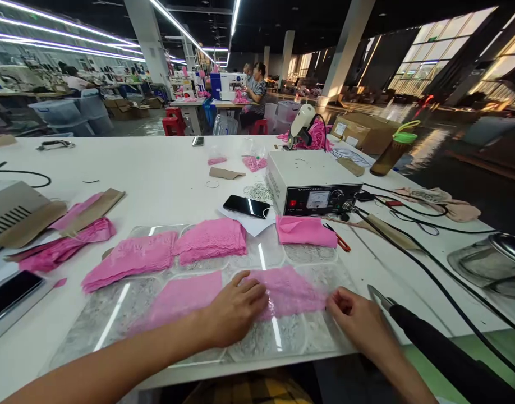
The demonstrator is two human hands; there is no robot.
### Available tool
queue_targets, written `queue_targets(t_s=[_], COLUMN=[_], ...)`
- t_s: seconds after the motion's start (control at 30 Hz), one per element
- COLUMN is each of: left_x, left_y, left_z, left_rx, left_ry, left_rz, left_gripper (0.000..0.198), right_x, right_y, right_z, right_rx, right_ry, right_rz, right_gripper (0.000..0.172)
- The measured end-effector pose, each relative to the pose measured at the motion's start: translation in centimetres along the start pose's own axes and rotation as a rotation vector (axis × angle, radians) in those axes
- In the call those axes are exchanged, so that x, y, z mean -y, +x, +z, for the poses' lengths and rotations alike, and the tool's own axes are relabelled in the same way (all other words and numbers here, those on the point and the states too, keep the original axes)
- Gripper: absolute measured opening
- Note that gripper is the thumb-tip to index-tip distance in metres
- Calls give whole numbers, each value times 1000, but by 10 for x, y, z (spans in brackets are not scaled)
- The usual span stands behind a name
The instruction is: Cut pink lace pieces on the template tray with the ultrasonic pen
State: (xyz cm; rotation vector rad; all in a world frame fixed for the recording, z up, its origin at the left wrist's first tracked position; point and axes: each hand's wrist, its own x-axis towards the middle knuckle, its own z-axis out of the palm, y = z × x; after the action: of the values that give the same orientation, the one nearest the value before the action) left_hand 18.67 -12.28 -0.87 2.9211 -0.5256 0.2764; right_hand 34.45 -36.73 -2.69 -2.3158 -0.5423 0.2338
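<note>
Head view: the left hand (240,307), fingers curled, hides part of the pink lace (292,289), its grip impossible to tell; a clear jar (484,266) is cut off; the lace, sheer and tapering, lies on a glossy mat (295,342) between the hands; the right hand (354,315) pinches its tip.

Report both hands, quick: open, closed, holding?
Left hand: curled over pink cloth; grip can't be told.
Right hand: closed at that pink cloth's right tip; hold unclear.
</note>
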Motion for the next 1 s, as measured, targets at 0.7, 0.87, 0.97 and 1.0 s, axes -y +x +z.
queue_targets(t_s=[0.7,0.87,0.97,1.0], left_x=[79,85,89,90], left_y=[155,156,159,160], left_z=[8,5,3,2], left_rx=[149,177,205,216], left_ry=[-43,-78,-104,-111], left_rz=[-274,-282,-292,-299], left_gripper=[28,29,30,30], right_x=[5,8,10,11], right_y=[104,110,116,118], right_z=[16,16,15,15], right_rx=[-230,-215,-197,-190], right_ry=[3,-38,-68,-76], right_rz=[-412,-471,-505,-517], right_gripper=[21,23,20,19])
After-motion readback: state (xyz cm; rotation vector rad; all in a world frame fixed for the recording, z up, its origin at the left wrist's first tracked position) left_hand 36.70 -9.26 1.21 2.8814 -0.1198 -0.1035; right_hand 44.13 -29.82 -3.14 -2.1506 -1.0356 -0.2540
